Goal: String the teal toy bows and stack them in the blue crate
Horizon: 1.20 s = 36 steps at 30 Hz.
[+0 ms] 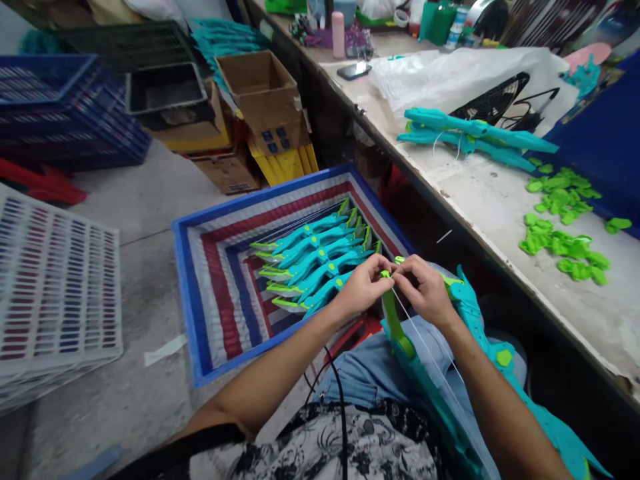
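A turquoise plastic toy bow [425, 383] with green limbs lies across my lap, its other arm reaching to the lower right. My left hand [367, 283] is closed in a pinch at the tip of its green limb [393, 313]. Close against it, my right hand [424, 288] pinches the white string [413, 327] by that tip. The string runs down along the bow from my fingers, which partly hide its end. Left of my hands, several similar bows [320, 257] lie stacked side by side in a blue-rimmed crate [220, 363] with a striped lining.
On the workbench [480, 200] to the right are a folded turquoise bow [470, 137], loose green pieces [565, 193], a phone [354, 71] and a black fan [493, 97]. A white plastic basket [55, 287] stands at left; cardboard boxes [263, 87] are behind the crate.
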Each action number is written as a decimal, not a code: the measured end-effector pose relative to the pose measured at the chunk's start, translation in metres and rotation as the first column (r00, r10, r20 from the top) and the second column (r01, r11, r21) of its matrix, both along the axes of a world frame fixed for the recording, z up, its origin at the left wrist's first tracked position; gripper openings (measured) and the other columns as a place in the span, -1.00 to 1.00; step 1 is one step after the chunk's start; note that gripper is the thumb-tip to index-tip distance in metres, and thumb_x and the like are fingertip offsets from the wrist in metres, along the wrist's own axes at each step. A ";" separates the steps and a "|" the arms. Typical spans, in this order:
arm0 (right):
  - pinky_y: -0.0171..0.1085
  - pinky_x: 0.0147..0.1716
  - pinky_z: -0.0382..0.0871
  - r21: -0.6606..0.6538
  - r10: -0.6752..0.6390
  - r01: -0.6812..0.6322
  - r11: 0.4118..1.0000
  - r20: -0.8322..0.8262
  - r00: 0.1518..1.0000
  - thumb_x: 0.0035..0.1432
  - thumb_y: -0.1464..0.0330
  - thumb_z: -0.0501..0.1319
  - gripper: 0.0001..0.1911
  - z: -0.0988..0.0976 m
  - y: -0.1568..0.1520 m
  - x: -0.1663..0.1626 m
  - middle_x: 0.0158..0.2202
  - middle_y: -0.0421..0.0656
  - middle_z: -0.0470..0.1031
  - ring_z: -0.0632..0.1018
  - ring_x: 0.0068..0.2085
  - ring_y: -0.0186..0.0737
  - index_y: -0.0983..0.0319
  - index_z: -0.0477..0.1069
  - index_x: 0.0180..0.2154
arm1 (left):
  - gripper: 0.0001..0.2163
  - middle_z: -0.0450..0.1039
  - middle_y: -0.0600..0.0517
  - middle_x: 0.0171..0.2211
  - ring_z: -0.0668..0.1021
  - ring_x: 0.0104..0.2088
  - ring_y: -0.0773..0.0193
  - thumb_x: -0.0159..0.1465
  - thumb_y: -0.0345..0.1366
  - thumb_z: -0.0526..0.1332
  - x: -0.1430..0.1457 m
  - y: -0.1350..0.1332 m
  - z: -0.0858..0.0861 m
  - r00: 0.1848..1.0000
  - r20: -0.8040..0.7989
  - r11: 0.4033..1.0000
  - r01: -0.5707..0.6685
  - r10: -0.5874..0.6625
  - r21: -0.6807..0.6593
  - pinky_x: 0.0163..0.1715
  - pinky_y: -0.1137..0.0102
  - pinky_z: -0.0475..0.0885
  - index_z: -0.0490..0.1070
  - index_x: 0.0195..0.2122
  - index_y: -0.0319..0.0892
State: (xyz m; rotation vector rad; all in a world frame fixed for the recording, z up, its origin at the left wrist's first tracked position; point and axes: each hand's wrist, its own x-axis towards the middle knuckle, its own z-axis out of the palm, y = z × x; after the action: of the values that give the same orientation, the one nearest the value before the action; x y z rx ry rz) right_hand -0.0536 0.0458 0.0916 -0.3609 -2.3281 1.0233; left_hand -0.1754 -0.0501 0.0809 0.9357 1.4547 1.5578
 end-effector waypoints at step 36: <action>-0.23 -0.26 0.39 -0.334 -0.466 0.368 0.868 -0.290 0.836 0.19 0.36 0.18 -0.86 0.006 -0.040 -0.006 -0.36 -0.16 0.43 0.47 -0.30 -0.25 0.15 0.53 -0.31 | -0.68 0.41 0.07 -0.60 0.41 -0.62 0.44 -0.12 -0.12 0.44 -0.005 0.006 0.047 0.930 0.363 0.969 0.135 -0.053 -0.205 -0.59 0.50 0.37 0.49 -0.50 -0.27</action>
State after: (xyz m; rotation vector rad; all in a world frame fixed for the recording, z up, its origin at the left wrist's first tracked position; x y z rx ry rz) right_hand -0.0591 0.0059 0.0972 -0.6949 -1.6786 1.0695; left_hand -0.1800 -0.0446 0.1279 0.5460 1.2739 1.3704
